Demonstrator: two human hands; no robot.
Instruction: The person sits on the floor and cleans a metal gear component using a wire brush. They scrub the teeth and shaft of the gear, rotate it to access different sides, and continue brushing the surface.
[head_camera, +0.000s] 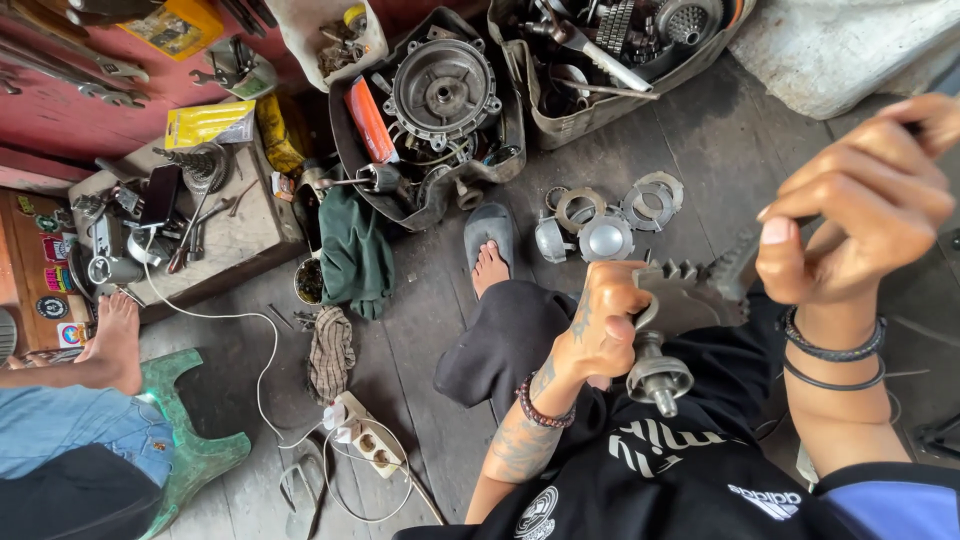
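Both hands busy: my left hand (600, 325) clamps the toothed gear shaft (680, 320); my right hand (860, 200) closes around a tool handle, needing a steady hold next.

L hand (600, 325) is gripping a toothed sector gear w/ shaft (680, 320) while R hand (860, 195), at 3 o'clock, is pinching a dark tool above it, w/ round metal covers (605, 225) lying at 12.

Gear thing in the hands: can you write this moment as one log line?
left hand: grips toothed gear shaft | right hand: closed on dark tool, hard to identify | other person's foot on floor
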